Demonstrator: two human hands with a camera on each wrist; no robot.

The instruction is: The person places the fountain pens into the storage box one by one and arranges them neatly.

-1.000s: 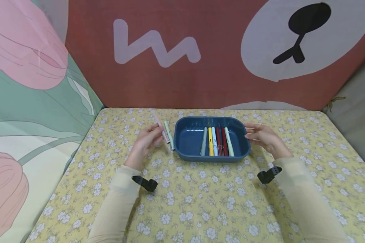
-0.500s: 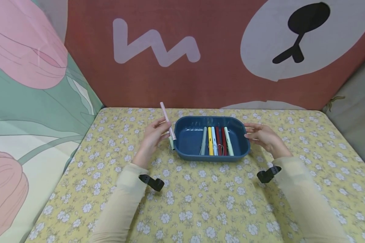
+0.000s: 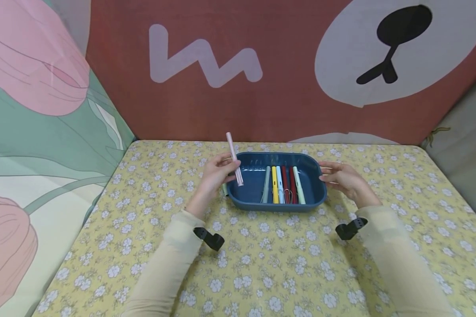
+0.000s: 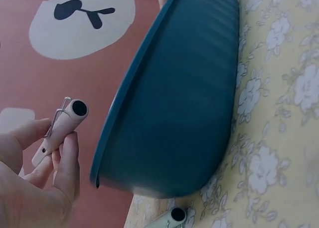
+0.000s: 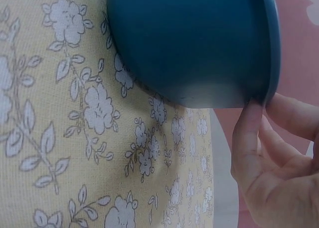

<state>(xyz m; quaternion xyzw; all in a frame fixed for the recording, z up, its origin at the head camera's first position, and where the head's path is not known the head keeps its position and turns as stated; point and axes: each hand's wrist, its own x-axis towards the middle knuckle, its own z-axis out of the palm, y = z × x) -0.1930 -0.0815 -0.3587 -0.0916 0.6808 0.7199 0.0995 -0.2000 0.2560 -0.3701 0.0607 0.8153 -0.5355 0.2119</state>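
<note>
My left hand (image 3: 216,176) pinches a pale pink pen (image 3: 233,154) between thumb and fingers, over the left end of a blue plastic tray (image 3: 275,207). The left wrist view shows the metal clip and dark round end of this pink pen (image 4: 69,118). My right hand (image 3: 343,180) holds the tray's right rim between thumb and fingers, close up in the right wrist view. Several pens stand side by side in the tray's right half: a grey-green one (image 3: 266,185), a yellow one (image 3: 275,185), a light blue one, two dark red ones and a pale green one (image 3: 299,185).
Outside the tray's left end lies another pale green pen (image 3: 224,189), mostly hidden by the hand; its dark end shows in the left wrist view. A yellow floral cloth (image 3: 262,264) covers the table. A red printed backdrop (image 3: 277,110) stands behind it.
My left hand has lifted the pink pen from beside the tray and carried it right, over the tray's left end. The right hand stays at the right rim.
</note>
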